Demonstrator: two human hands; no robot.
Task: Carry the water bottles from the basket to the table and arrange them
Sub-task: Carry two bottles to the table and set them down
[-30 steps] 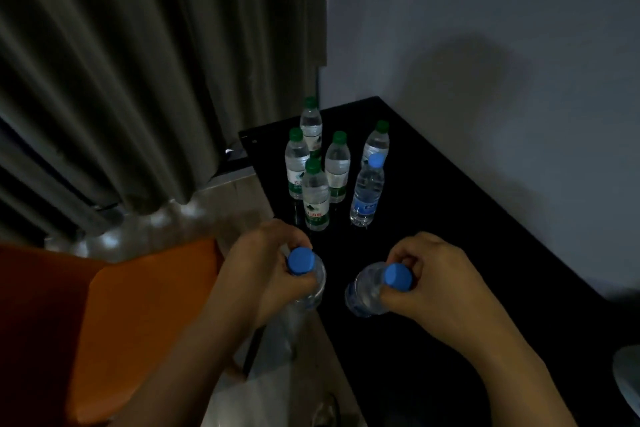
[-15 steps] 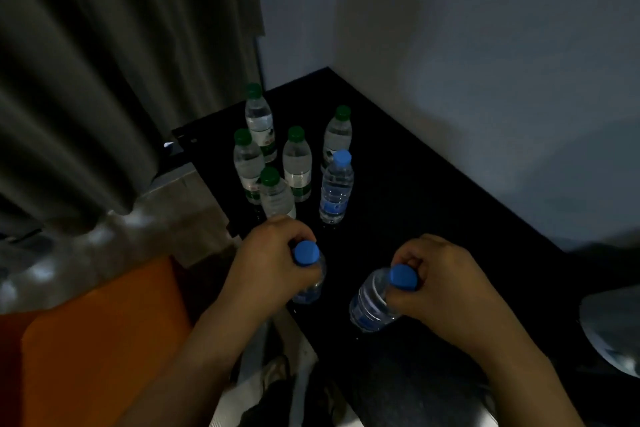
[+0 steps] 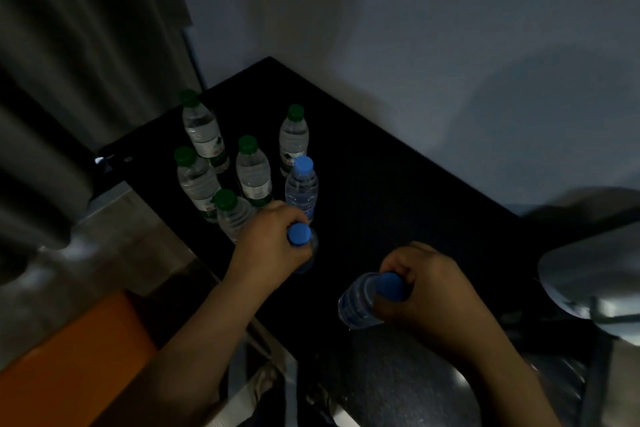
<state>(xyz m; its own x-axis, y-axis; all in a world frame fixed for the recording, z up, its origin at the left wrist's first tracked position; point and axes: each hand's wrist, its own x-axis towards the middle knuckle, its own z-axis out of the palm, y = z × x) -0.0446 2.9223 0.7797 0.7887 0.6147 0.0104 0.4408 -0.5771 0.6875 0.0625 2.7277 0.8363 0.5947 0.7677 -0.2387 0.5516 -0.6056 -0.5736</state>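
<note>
left hand [image 3: 268, 246]: fist closed round neck of clear plastic blue-capped bottle [image 3: 300, 243] | right hand [image 3: 429, 291]: fingers clenched on tilted blue-capped bottle [image 3: 363, 300]

No text can be read: the labels on the green-capped bottles [image 3: 254, 174] and the blue-capped bottle [image 3: 301, 189] are too dim and blurred.

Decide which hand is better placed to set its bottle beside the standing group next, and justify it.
Probably the left hand: its blue-capped bottle is upright, right beside the standing bottles. The right hand holds a tilted bottle farther away.
</note>
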